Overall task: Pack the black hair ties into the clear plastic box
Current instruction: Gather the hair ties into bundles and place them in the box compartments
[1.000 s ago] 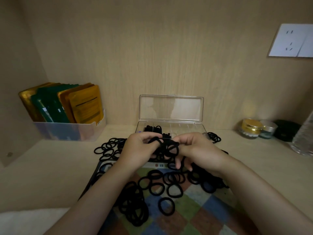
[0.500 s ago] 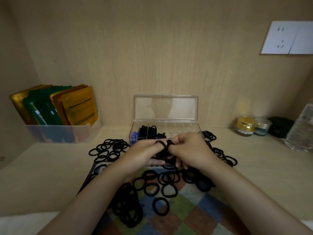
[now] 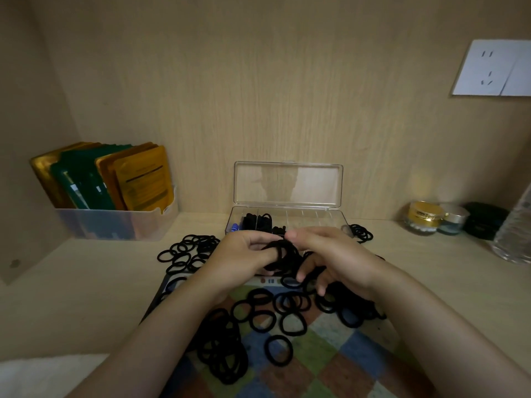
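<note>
A clear plastic box [image 3: 330,218] stands open against the back wall, its lid upright; several black hair ties fill its left compartments. Just in front of it my left hand [image 3: 241,258] and my right hand [image 3: 330,257] meet, both gripping a small bundle of black hair ties [image 3: 283,254] between their fingers. Many loose black hair ties [image 3: 275,317] lie scattered on a checked cloth below my hands, with more hair ties at the left [image 3: 186,254] and a small pile right of the box [image 3: 360,232].
A translucent bin [image 3: 115,225] with gold and green packets stands at the back left. Small cosmetic jars [image 3: 425,216], a black case [image 3: 485,219] and a clear bottle [image 3: 514,239] sit at the right. A wall socket [image 3: 491,67] is on the upper right.
My hands stay together in front of the box, working the bundle of hair ties; my right fingers have spread lower over it. The view has shifted slightly.
</note>
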A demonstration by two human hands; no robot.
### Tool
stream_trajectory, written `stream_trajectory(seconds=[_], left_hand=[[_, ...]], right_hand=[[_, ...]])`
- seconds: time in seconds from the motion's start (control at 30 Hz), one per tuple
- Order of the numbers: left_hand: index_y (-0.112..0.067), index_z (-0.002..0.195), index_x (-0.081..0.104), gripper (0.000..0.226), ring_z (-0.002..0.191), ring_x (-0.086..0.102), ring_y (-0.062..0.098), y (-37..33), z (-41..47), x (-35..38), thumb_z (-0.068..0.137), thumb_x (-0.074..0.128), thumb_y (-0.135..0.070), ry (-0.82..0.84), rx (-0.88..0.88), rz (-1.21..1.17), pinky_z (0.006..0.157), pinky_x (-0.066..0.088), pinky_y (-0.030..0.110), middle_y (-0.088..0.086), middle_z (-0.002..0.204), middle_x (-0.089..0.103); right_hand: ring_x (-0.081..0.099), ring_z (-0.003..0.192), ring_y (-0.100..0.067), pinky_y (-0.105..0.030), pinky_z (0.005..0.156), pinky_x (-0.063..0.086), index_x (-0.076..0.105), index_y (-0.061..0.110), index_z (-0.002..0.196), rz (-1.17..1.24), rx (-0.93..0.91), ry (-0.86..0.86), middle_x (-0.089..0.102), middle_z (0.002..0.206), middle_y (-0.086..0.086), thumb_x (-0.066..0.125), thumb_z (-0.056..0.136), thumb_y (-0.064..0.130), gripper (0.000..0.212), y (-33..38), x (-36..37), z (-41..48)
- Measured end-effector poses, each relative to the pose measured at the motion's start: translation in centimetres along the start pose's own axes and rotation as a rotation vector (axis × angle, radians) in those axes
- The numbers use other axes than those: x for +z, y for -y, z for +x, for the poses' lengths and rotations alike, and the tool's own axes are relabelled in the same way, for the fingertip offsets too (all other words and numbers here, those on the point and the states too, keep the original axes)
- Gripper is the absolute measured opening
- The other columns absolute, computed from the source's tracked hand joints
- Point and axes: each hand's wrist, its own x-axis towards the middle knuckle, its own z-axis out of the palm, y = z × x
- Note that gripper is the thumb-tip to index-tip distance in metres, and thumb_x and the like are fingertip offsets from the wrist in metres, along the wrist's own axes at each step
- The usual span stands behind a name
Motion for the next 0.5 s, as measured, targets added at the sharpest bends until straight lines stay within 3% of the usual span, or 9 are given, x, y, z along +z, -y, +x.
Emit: stream_trajectory(seconds=[0.07, 0.17, 0.3, 0.4, 0.5], left_hand=[[-0.022, 0.11, 0.072, 0.023, 0.088, 0.075, 0.012, -0.2, -0.2, 0.1, 0.087, 0.075, -0.019, -0.024, 0.014, 0.047, 0.073, 0.058, 0.021, -0.004, 0.099, 0.078], [-0.014, 0.11, 0.07, 0.028, 0.088, 0.075, 0.014, -0.3, -0.1, -0.3, 0.084, 0.078, -0.019, 0.03, -0.047, -0.027, 0.071, 0.057, 0.02, 0.002, 0.097, 0.079], [-0.004, 0.123, 0.066, 0.034, 0.103, 0.072, 0.021, -0.2, -0.1, -1.2, 0.089, 0.069, -0.008, 0.206, -0.143, -0.255, 0.082, 0.06, 0.028, 0.014, 0.117, 0.073], [-0.006, 0.131, 0.063, 0.039, 0.117, 0.066, 0.024, -0.4, -0.3, -1.5, 0.092, 0.061, -0.009, 0.354, -0.134, -0.378, 0.093, 0.057, 0.033, 0.012, 0.128, 0.068], [-0.01, 0.126, 0.067, 0.034, 0.116, 0.067, 0.022, -0.5, -0.3, -1.4, 0.093, 0.06, -0.004, 0.321, -0.099, -0.41, 0.092, 0.058, 0.031, 0.009, 0.126, 0.07]], right_hand=[[0.069, 0.072, -0.021, -0.028, 0.045, 0.049, 0.073, 0.017, 0.109, -0.112, 0.004, 0.007, 0.074, 0.106, -0.004, 0.072, 0.085, 0.045, 0.037, -0.1, 0.5, 0.1], [0.067, 0.068, -0.018, -0.028, 0.047, 0.053, 0.075, 0.011, 0.104, -0.105, 0.018, -0.013, 0.076, 0.095, -0.007, 0.078, 0.083, 0.031, 0.029, -0.4, 0.5, 0.4], [0.064, 0.064, -0.015, -0.027, 0.052, 0.058, 0.076, 0.005, 0.101, -0.002, 0.045, -0.002, 0.071, 0.082, -0.005, 0.077, 0.083, 0.018, 0.022, -0.4, 0.2, 0.5], [0.063, 0.062, -0.016, -0.029, 0.053, 0.059, 0.076, 0.006, 0.098, 0.028, 0.046, -0.041, 0.073, 0.083, -0.007, 0.077, 0.083, 0.015, 0.018, -0.5, 0.0, 0.6], [0.064, 0.065, -0.017, -0.03, 0.054, 0.059, 0.076, 0.006, 0.095, 0.077, 0.067, -0.052, 0.072, 0.082, -0.007, 0.076, 0.084, 0.015, 0.014, -0.3, -0.3, 0.4]])
